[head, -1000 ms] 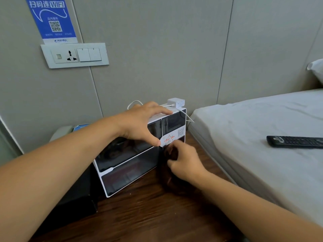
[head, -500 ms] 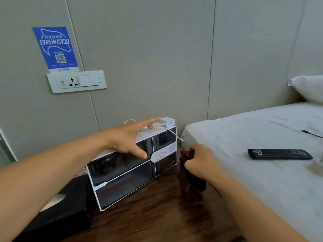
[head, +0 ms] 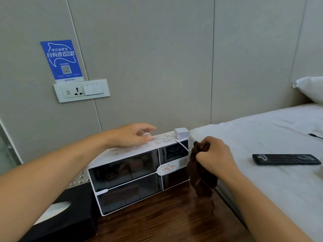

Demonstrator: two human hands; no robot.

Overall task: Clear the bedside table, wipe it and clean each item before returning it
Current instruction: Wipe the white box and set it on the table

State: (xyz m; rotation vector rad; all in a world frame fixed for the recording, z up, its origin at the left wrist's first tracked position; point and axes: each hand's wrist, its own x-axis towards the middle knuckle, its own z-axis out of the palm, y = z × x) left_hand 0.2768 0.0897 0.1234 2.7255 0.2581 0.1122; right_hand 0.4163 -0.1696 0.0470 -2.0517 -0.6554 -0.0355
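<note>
A white vending box (head: 139, 179) with dark glass doors stands on the dark wooden bedside table (head: 166, 222). A white charger (head: 181, 133) lies on its top at the back right, and its white cable (head: 176, 141) runs across the lid. My left hand (head: 130, 135) rests on the box top with its fingers curled round the cable's coiled end. My right hand (head: 213, 152) grips a dark brown cloth (head: 201, 177), which hangs beside the right end of the box.
A black tissue box (head: 70, 217) sits left of the vending box, with a telephone keypad (head: 80, 177) behind it. The bed (head: 262, 137) borders the table on the right and carries a black remote (head: 286, 159) and a pillow (head: 311, 88). A wall socket panel (head: 82, 90) is above.
My left hand slid from the box's front edge back over its top to the cable. My right hand lifted the cloth from the box's front to its right end.
</note>
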